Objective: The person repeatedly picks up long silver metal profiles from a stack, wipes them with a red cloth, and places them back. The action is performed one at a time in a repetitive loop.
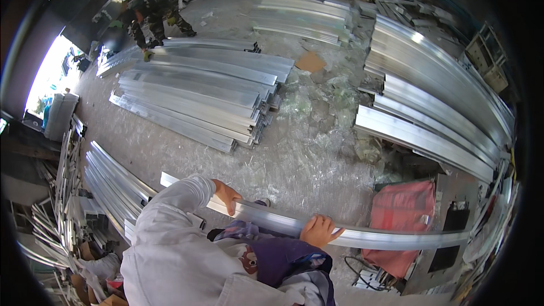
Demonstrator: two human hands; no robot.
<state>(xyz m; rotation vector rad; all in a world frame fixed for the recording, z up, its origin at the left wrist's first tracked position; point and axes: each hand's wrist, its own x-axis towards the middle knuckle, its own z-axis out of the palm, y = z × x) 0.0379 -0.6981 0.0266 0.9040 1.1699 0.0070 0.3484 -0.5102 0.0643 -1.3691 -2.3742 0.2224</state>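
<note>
A long silvery aluminium profile (391, 238) crosses in front of my body, from near my left sleeve to the far right side. My left hand (227, 196) is closed on its left part, thumb on the near face and the other fingers partly hidden. Farther along to the right, my right hand (319, 231) grips the same profile, its fingers bent over the upper edge. Toward its right end the profile passes in front of a red cloth-like cover (403, 207). Part of a shoe (262, 202) shows just beyond the profile.
A wide stack of aluminium profiles (192, 85) lies on the floor ahead. More stacks lie at the right (430, 85) and far back (300, 17). Profiles (116, 184) and thin scrap strips (54, 221) crowd the left. Another person (156, 20) bends over the stack at far left.
</note>
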